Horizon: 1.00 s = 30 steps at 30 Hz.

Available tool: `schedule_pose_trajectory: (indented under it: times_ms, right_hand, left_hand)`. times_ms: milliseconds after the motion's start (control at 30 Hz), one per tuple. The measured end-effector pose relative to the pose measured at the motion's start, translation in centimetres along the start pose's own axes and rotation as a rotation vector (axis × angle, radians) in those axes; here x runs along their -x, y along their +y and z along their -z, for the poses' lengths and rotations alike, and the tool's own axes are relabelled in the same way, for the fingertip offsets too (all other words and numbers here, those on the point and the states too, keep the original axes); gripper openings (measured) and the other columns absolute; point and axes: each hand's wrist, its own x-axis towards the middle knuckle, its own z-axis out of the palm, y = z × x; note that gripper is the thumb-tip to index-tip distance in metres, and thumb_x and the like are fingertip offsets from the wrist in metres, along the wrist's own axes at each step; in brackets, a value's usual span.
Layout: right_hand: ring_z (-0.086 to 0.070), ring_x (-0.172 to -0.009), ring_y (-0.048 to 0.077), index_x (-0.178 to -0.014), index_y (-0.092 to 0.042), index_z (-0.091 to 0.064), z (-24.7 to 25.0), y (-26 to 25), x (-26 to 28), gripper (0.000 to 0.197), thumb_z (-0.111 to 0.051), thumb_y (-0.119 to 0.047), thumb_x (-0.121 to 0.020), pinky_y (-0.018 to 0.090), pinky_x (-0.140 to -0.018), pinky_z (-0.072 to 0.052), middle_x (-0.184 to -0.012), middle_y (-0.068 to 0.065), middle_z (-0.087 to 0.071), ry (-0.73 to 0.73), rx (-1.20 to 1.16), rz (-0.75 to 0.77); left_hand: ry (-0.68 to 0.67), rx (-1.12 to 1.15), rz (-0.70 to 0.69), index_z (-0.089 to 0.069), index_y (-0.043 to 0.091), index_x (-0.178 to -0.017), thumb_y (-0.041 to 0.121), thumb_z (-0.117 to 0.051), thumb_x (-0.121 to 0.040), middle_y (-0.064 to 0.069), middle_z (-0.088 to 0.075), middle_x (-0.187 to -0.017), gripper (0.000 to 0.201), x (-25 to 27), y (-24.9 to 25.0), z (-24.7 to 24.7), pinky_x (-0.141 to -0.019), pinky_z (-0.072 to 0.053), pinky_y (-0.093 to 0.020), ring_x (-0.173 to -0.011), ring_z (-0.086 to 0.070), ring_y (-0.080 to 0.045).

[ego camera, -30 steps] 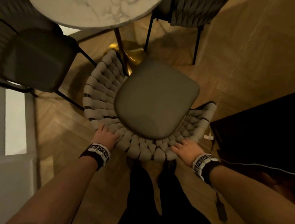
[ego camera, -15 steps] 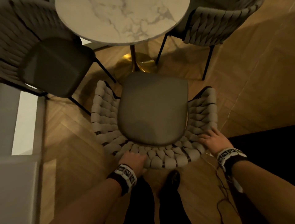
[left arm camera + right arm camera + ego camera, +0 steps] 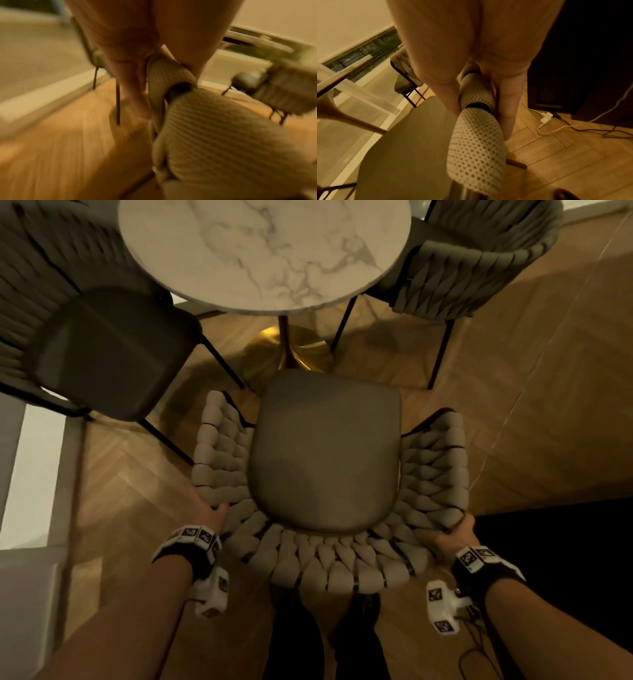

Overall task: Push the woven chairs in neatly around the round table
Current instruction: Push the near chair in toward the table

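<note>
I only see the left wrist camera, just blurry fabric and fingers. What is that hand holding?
Observer: The left hand grips the woven back of the near chair, at its left rear corner.
Operator: And the other hand?
Observer: The right hand grips the same back at the right rear corner.
Operator: Is the chair tucked in?
Observer: Not yet. In the head view, floor and the gold base show between its seat and the round table.
</note>
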Motion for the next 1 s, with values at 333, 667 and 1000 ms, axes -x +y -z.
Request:
schedule_pose_trajectory:
  times_ms: [333,667,1000]
  right_hand:
    - [-0.055,-0.116,0.042,-0.142,-0.03,-0.029,0.5,-6.4,-4.1,0.097,-0.086,-0.022,-0.064,0.058,-0.089,-0.051,-0.135,0.015,-0.052,-0.02,0.192,0.103]
    - [-0.057,-0.115,0.039,-0.141,-0.018,-0.035,-0.2,-12.7,-7.5,0.078,-0.075,-0.035,-0.077,0.041,-0.092,-0.05,-0.131,0.016,-0.057,0.033,0.391,0.293]
    - [-0.059,-0.112,0.038,-0.126,-0.01,-0.051,-0.1,-16.9,-10.7,0.051,-0.07,-0.028,-0.083,0.041,-0.093,-0.05,-0.121,0.018,-0.063,0.006,0.54,0.324]
  left_hand:
    - [0.021,-0.003,0.138,-0.023,0.012,-0.147,0.039,-0.069,-0.068,-0.024,-0.043,-0.144,0.095,-0.8,-3.8,-3.0,-0.106,-0.039,-0.06,-0.131,-0.044,-0.045]
    - [-0.031,-0.031,0.066,-0.017,0.003,-0.15,0.042,-0.069,-0.08,-0.018,-0.05,-0.136,0.096,4.2,2.2,-0.8,-0.099,-0.047,-0.044,-0.119,-0.053,-0.035]
    - [-0.044,0.046,0.05,0.001,0.016,-0.154,0.025,-0.075,-0.079,-0.015,-0.03,-0.157,0.108,1.1,5.1,-1.5,-0.113,-0.038,-0.05,-0.141,-0.036,-0.035]
